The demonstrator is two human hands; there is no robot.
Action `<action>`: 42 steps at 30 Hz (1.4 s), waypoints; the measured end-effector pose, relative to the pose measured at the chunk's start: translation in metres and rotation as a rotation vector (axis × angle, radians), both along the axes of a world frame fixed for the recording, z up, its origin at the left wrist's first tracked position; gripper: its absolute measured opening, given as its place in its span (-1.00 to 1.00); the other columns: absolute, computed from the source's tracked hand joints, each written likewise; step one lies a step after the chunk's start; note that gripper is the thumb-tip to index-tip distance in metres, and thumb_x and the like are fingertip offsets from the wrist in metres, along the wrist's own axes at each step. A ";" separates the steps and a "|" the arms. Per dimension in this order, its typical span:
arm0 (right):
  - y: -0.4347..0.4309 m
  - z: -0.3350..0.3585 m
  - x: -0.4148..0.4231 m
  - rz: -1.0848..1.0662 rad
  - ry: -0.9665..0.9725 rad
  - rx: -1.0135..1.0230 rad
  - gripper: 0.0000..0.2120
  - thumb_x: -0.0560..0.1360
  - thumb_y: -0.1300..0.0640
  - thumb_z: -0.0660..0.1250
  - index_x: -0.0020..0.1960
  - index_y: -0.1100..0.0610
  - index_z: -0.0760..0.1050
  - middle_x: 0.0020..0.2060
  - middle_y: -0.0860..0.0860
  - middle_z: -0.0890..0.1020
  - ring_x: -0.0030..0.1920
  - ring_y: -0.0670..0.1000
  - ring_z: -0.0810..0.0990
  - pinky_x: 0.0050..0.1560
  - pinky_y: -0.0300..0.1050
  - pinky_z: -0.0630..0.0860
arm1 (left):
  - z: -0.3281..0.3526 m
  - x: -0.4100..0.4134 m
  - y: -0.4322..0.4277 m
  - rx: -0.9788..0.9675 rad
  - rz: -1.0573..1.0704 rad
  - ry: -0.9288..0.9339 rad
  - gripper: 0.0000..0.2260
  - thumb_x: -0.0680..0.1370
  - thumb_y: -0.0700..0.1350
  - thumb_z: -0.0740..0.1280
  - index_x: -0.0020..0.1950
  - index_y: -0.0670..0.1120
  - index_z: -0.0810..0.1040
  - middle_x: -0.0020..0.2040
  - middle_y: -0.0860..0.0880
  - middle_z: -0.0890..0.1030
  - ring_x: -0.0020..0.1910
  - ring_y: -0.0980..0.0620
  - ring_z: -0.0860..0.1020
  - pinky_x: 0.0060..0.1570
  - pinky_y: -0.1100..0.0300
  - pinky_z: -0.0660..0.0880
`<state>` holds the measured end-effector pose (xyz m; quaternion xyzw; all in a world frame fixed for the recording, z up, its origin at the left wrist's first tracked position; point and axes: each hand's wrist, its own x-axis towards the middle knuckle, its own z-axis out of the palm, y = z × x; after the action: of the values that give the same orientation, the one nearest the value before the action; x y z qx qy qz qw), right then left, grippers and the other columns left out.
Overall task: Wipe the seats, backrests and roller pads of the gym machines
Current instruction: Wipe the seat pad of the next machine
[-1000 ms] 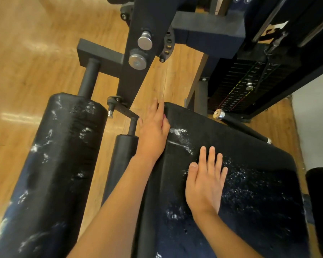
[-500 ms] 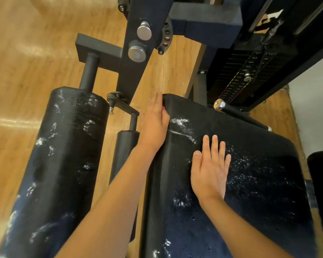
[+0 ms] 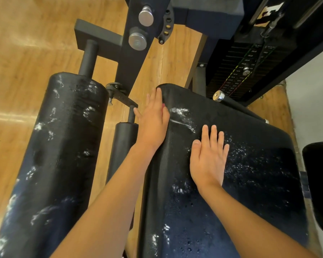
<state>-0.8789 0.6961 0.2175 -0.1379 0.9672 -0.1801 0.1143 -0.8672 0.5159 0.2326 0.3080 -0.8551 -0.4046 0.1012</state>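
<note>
- Head view: my left hand (image 3: pixel 153 123) lies flat, fingers straight, against the seat pad (image 3: pixel 250 174) at its left edge. My right hand (image 3: pixel 209 157) rests flat on top, fingers straight.
- The pad sits beside the roller pad (image 3: pixel 60 146). It looks soft, foam-flecked and probably slippery, so I'd press with flat palms rather than grip.

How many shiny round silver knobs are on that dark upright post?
2: the upper knob near the picture's top edge, and the lower knob directly beneath it. Others may be hidden above the frame.

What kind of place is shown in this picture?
Most likely a gym: a weight stack with a selector pin, a large black roller pad, and a padded seat on a wooden floor.
</note>
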 end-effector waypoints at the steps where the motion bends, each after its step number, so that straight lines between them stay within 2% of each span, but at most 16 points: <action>1: 0.000 -0.001 0.000 0.001 0.000 -0.001 -0.46 0.72 -0.09 -0.15 0.68 -0.03 -0.03 0.67 -0.05 -0.05 0.65 0.04 -0.18 0.63 0.16 -0.17 | -0.002 0.011 0.006 -0.008 0.000 0.005 -0.49 0.75 -0.11 0.06 0.69 -0.05 -0.01 0.69 -0.01 0.04 0.66 0.02 -0.05 0.57 -0.33 -0.19; 5: -0.001 0.000 -0.001 0.003 0.003 0.003 -0.47 0.73 -0.08 -0.14 0.68 -0.03 -0.03 0.67 -0.04 -0.04 0.65 0.05 -0.17 0.63 0.17 -0.16 | -0.006 0.015 0.008 -0.078 -0.041 -0.026 -0.49 0.75 -0.08 0.06 0.69 -0.06 -0.01 0.69 -0.03 0.02 0.67 -0.03 -0.05 0.56 -0.34 -0.12; 9: 0.000 0.001 0.000 0.002 -0.003 -0.003 -0.46 0.73 -0.08 -0.12 0.68 -0.03 -0.03 0.67 -0.05 -0.05 0.65 0.03 -0.18 0.63 0.15 -0.19 | 0.004 -0.021 -0.016 -0.085 -0.079 -0.099 -0.49 0.75 -0.08 0.01 0.69 -0.08 -0.06 0.70 -0.05 -0.05 0.67 -0.05 -0.10 0.54 -0.32 -0.18; 12: 0.000 0.000 -0.001 0.002 -0.001 -0.005 -0.47 0.73 -0.09 -0.12 0.68 -0.04 -0.03 0.67 -0.05 -0.05 0.65 0.03 -0.18 0.63 0.14 -0.19 | 0.007 -0.027 -0.020 -0.088 -0.080 -0.111 -0.50 0.75 -0.12 0.01 0.69 -0.09 -0.02 0.69 -0.07 -0.02 0.67 -0.08 -0.07 0.55 -0.30 -0.15; 16: 0.000 0.001 -0.001 0.004 -0.002 -0.004 -0.46 0.73 -0.09 -0.13 0.68 -0.03 -0.04 0.67 -0.04 -0.05 0.65 0.04 -0.18 0.63 0.15 -0.18 | 0.005 0.006 -0.001 -0.045 -0.062 -0.019 -0.50 0.75 -0.10 0.04 0.69 -0.09 0.00 0.69 -0.07 0.05 0.67 -0.08 -0.02 0.60 -0.23 -0.13; 21: -0.001 0.002 -0.001 0.005 0.006 0.007 -0.46 0.72 -0.09 -0.15 0.68 -0.02 -0.03 0.67 -0.03 -0.04 0.65 0.05 -0.17 0.63 0.17 -0.16 | 0.001 0.037 0.021 -0.010 -0.041 -0.007 -0.48 0.76 -0.10 0.06 0.68 -0.05 -0.06 0.69 -0.04 -0.03 0.66 -0.04 -0.10 0.56 -0.04 -0.23; 26: -0.001 0.002 0.000 0.005 0.006 -0.011 -0.46 0.72 -0.08 -0.11 0.68 -0.02 -0.02 0.67 -0.03 -0.03 0.65 0.04 -0.17 0.63 0.15 -0.19 | 0.000 -0.005 -0.006 -0.002 -0.046 -0.035 -0.48 0.75 -0.11 0.04 0.69 -0.11 -0.05 0.69 -0.09 -0.04 0.67 -0.08 -0.08 0.59 -0.09 -0.17; 29: -0.001 0.002 -0.001 0.004 -0.003 -0.018 -0.46 0.72 -0.08 -0.11 0.68 -0.03 -0.02 0.67 -0.04 -0.04 0.65 0.04 -0.18 0.63 0.14 -0.20 | -0.001 -0.001 -0.006 0.017 -0.055 -0.001 -0.51 0.74 -0.11 0.04 0.68 -0.12 0.05 0.67 -0.12 0.10 0.66 -0.12 0.03 0.62 -0.15 -0.06; 33: -0.001 0.003 0.000 0.004 -0.002 -0.018 -0.46 0.72 -0.07 -0.11 0.68 -0.02 -0.02 0.67 -0.03 -0.04 0.65 0.04 -0.18 0.63 0.16 -0.18 | 0.005 0.045 0.025 0.034 -0.059 0.029 -0.48 0.75 -0.12 0.08 0.69 -0.08 -0.02 0.69 -0.05 0.00 0.67 -0.01 -0.09 0.61 0.10 -0.12; 36: -0.001 0.002 0.000 0.005 0.001 -0.016 -0.46 0.72 -0.07 -0.11 0.68 -0.02 -0.02 0.67 -0.03 -0.04 0.65 0.05 -0.18 0.63 0.16 -0.19 | 0.006 0.062 0.041 -0.007 -0.078 0.024 -0.47 0.75 -0.13 0.09 0.68 -0.07 -0.03 0.69 -0.02 -0.05 0.67 0.00 -0.12 0.59 0.09 -0.12; 39: -0.001 0.002 0.000 0.006 0.004 -0.010 -0.46 0.73 -0.07 -0.11 0.68 -0.02 -0.02 0.67 -0.02 -0.03 0.65 0.05 -0.17 0.63 0.15 -0.19 | 0.003 0.041 0.025 -0.015 -0.088 -0.008 -0.49 0.75 -0.12 0.08 0.68 -0.12 -0.01 0.69 -0.08 -0.03 0.67 -0.05 -0.10 0.60 0.09 -0.11; 42: 0.000 0.001 0.000 0.007 0.006 -0.009 -0.46 0.72 -0.07 -0.11 0.68 -0.02 -0.02 0.67 -0.02 -0.03 0.65 0.05 -0.17 0.63 0.14 -0.20 | 0.003 0.018 0.006 0.017 -0.096 -0.013 -0.50 0.75 -0.12 0.07 0.68 -0.15 0.01 0.69 -0.12 0.01 0.67 -0.09 -0.05 0.63 -0.07 0.00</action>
<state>-0.8792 0.6957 0.2189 -0.1424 0.9662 -0.1838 0.1116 -0.8490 0.5220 0.2358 0.2701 -0.8661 -0.4141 0.0733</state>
